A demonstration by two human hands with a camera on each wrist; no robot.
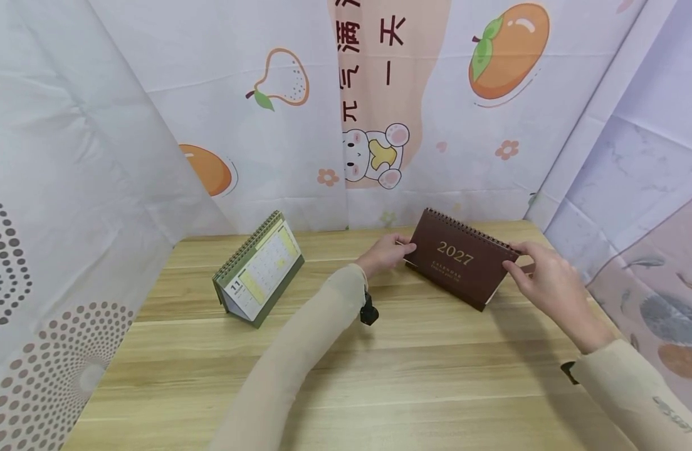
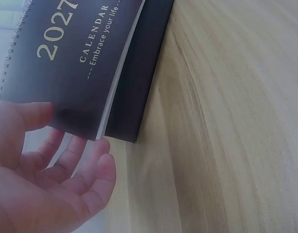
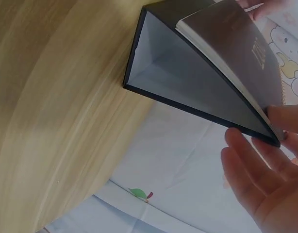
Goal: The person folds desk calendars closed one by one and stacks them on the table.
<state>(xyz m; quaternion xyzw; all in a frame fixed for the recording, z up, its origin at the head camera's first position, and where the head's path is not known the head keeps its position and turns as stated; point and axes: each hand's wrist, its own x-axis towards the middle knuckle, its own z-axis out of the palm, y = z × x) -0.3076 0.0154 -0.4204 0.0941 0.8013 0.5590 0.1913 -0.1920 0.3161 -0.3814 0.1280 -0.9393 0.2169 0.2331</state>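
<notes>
Plainly dark brown, with gold "2027" lettering and a spiral-bound top, the desk calendar stands tent-like on the surface between the left hand and right hand, each pinching one side.

A wood-grain surface is set beneath the left hand and the right hand. Beyond both hands, a white cloth backdrop is hung, printed with fruit, flowers, a cartoon animal and dark characters. Left of the left hand, dotted pale cloth is draped; right of the right hand, grey-and-pink patterned cloth is hung. Below the latter hand, a soft shadow is cast.
</notes>
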